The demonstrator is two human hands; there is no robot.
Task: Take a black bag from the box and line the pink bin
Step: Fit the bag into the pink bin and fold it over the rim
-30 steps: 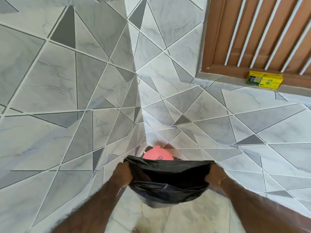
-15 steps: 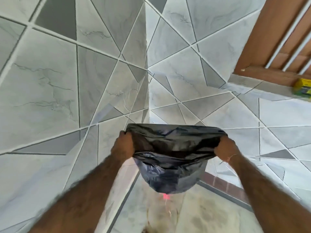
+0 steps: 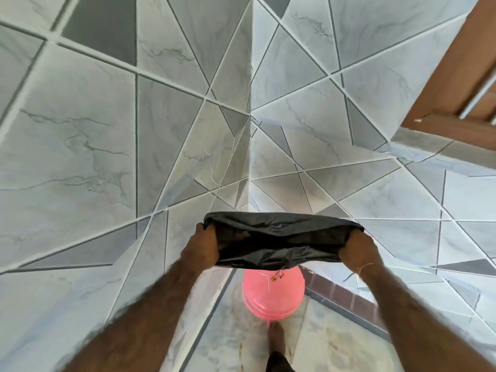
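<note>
Above the pink bin (image 3: pixel 273 294), which stands on the floor in the tiled corner, the black bag (image 3: pixel 279 238) is held stretched open, the left hand (image 3: pixel 202 247) and right hand (image 3: pixel 358 251) each clenched on 1 side of its mouth. The bag is out of the box; lining is not yet done. The bin's far rim and opening are hidden behind the bag, and the box is out of view.

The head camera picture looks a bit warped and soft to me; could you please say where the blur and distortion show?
Head view: wide-angle bending curves the tile joints and splays the wall corner; both forearms smear with motion blur near the lower edge; the black bag, left hand, right hand and pink bin stay fairly sharp; lighting is soft and even, without harsh glare.
</note>
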